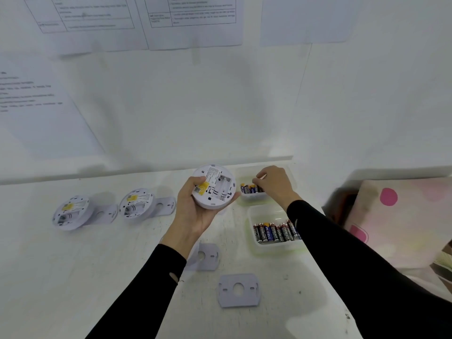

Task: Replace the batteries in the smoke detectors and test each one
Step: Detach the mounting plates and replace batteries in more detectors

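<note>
A white surface runs along a white wall hung with printed sheets, and the left hand grips a smoke detector above it, back up with its battery bay empty. Right of the smoke detector, the right hand dips curled fingers into a tub of batteries, though whether they pinch one is hidden; two more open-backed detectors lie to its left

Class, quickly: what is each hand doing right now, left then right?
Left hand: holds the smoke detector, back up.
Right hand: curled over the batteries in the far tray; grip cannot be told.
</note>
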Demonstrator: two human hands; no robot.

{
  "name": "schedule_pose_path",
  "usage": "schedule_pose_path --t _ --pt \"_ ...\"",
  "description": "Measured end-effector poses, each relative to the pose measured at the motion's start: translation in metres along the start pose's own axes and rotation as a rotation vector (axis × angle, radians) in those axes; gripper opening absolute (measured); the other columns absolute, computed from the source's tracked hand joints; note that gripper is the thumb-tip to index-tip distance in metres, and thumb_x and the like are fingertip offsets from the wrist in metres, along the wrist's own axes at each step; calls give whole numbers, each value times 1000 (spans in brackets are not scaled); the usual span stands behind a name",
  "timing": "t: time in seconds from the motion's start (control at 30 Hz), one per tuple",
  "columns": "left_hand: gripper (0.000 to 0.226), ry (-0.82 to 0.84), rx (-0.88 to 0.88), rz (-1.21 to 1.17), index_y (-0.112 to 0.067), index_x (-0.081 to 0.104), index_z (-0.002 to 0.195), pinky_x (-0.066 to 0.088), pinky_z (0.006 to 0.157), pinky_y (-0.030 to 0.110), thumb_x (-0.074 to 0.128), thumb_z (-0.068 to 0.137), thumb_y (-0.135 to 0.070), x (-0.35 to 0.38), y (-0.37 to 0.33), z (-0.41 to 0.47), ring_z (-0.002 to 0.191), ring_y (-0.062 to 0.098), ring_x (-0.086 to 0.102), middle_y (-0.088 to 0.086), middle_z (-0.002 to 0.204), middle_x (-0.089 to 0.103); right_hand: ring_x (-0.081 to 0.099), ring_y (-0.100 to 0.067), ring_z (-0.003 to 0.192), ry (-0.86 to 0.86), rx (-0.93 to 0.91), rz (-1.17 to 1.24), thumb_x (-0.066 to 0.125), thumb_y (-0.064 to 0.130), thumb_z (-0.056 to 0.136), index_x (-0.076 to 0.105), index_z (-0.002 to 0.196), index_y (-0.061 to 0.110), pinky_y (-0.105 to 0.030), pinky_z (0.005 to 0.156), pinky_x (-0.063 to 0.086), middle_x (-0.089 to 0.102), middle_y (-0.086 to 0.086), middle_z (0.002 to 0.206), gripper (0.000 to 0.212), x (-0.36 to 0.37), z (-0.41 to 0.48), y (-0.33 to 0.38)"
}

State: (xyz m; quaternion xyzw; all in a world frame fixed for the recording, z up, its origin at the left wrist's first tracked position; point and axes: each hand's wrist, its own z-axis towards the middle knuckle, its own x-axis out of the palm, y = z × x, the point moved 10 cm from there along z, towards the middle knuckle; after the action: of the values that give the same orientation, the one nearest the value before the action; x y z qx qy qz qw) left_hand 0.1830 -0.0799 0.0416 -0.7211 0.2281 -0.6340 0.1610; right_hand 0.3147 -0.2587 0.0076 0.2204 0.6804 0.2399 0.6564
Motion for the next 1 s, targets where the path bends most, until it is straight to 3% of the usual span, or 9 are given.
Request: schedule_pose_path --t 0.17,0.27,0.37,0.47,0.57,0.7,0.87,1.0 --pt "38 -20 2 32 -6 58 121 48 90 69 54 84 -12 -10 -6 -4 100 39 70 21 111 69 62 -22 99 -40 -108 -56 59 28 93 69 110 11 -32 84 48 65 -4 110 25 -5 -19 27" --pt "38 -37 1 74 -4 57 124 50 89 66 54 86 -12 -20 -9 -7 107 42 65 22 117 66 61 -12 73 -115 -415 130 61 14 91 72 99 10 -25 73 50 64 -1 92 14 -21 -71 76" --pt "32 -81 -1 165 -4 58 121 51 94 60 49 93 -13 -32 -17 -12 107 39 64 21 117 66 54 -9 68 20 -622 225 63 8 88 69 106 10 -15 70 45 59 1 89 19 -9 -140 101" --pt "25 -141 -33 235 -5 60 117 41 107 58 48 96 -13 -46 -21 -23 111 36 64 19 116 69 52 -5 83 87 -581 210 64 11 88 57 125 14 -11 81 42 56 2 103 38 9 -185 83" --pt "27 -165 -55 281 -6 59 121 47 100 54 49 98 -15 -56 -27 -34 110 33 66 19 121 67 50 -3 97 267 -540 180 67 19 87 52 126 15 -9 89 38 54 4 112 42 40 -217 60" --pt "34 -163 -65 362 -4 57 129 45 104 49 53 98 -18 -68 -35 -49 122 33 60 19 129 64 46 -11 122 406 -625 -66 72 42 80 54 129 19 -23 104 35 55 4 130 58 78 -252 37" --pt "20 -188 -90 393 -9 64 113 52 94 41 54 99 -17 -82 -51 -77 103 24 70 11 110 74 52 -19 114 340 -561 -69 70 37 77 56 125 19 -33 97 41 58 2 124 53 82 -267 31" --pt "30 -217 -84 378 -7 59 125 50 99 54 54 98 -18 -106 -75 -94 115 30 65 15 122 69 52 -16 106 337 -605 -35 72 35 76 57 121 17 -24 92 39 58 2 118 51 97 -281 63"
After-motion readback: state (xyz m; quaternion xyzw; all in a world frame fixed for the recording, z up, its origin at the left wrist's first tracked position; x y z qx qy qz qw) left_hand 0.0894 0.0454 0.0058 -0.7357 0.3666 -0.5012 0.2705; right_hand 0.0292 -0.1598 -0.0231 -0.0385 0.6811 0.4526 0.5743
